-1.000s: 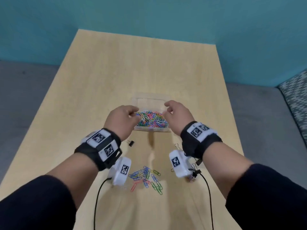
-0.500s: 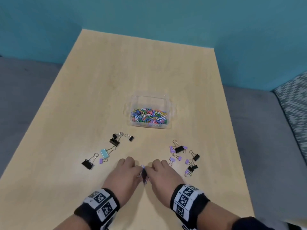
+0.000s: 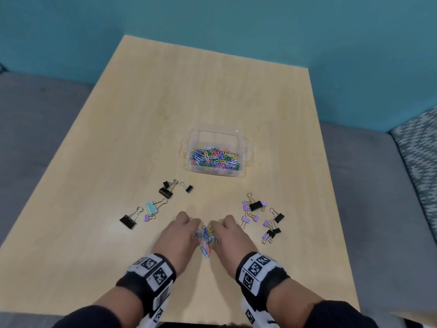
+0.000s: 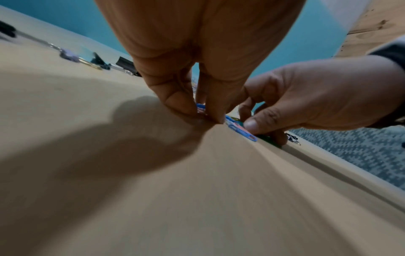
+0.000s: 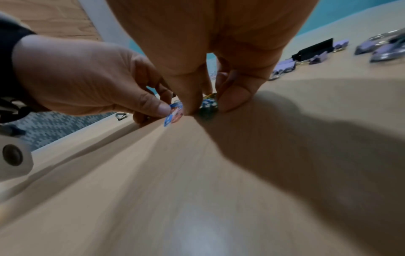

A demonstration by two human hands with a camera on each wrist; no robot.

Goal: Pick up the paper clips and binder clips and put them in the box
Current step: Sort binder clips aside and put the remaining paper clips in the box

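A clear plastic box [image 3: 246, 147] at mid-table holds a heap of coloured paper clips [image 3: 214, 158]. Nearer to me, a small pile of loose paper clips [image 3: 205, 237] lies on the table. My left hand [image 3: 189, 229] and right hand [image 3: 220, 229] close in on the pile from either side, fingers curled and pinching the clips. In the left wrist view the left fingertips [image 4: 184, 107] press blue and pink clips [image 4: 241, 129] against the table. The right wrist view shows the right hand [image 5: 206, 107] over dark green clips [image 5: 208, 104].
Binder clips lie in two groups: black, teal and purple ones on the left [image 3: 151, 207], black and purple ones on the right [image 3: 255, 205]. The table's right edge [image 3: 340, 233] runs close beside the right group. A teal wall stands behind.
Both hands came back from over the box to the near pile of paper clips. Since half a second ago they have drawn the clips into a tighter bunch between them.
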